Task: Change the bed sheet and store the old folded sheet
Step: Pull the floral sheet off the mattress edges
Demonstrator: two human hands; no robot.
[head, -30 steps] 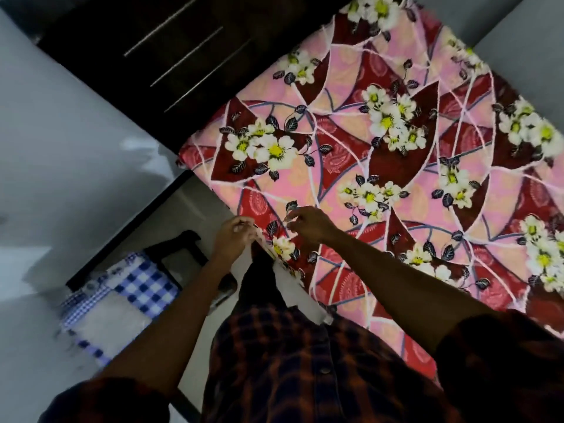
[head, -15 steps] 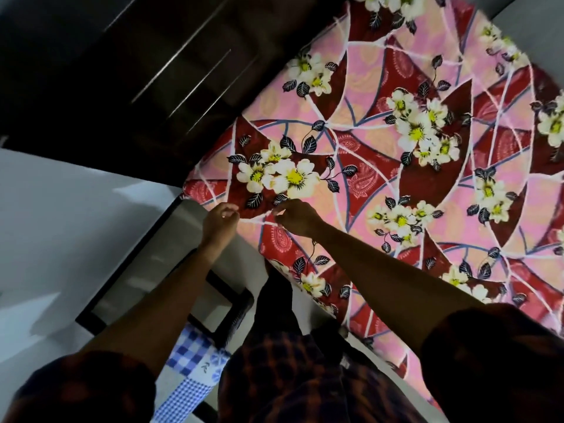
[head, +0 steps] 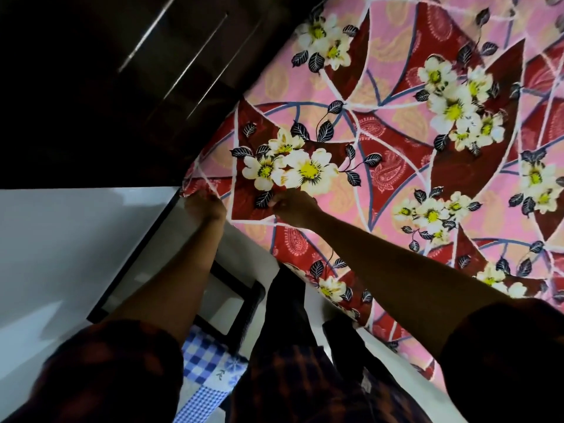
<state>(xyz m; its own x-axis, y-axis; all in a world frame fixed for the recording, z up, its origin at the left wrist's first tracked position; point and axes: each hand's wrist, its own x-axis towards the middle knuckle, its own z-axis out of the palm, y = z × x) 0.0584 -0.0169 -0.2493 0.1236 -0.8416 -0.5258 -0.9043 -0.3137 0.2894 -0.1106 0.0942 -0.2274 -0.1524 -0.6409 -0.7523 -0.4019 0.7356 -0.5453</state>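
Pink-and-maroon floral bed sheet (head: 396, 132) lies spread over the bed, under and beyond both hands. Right hand (head: 293, 207) pinches the fabric just below a white flower, fingers curled. Left hand (head: 206, 205) sits at the sheet's corner edge with its fingers hidden, so its grip cannot be told. Blue checked cloth (head: 207, 361) lies beneath the left forearm.

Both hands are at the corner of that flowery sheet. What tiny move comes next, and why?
Likely tug the floral sheet toward the corner and tuck it down: the left hand and right hand both hold its edge there.
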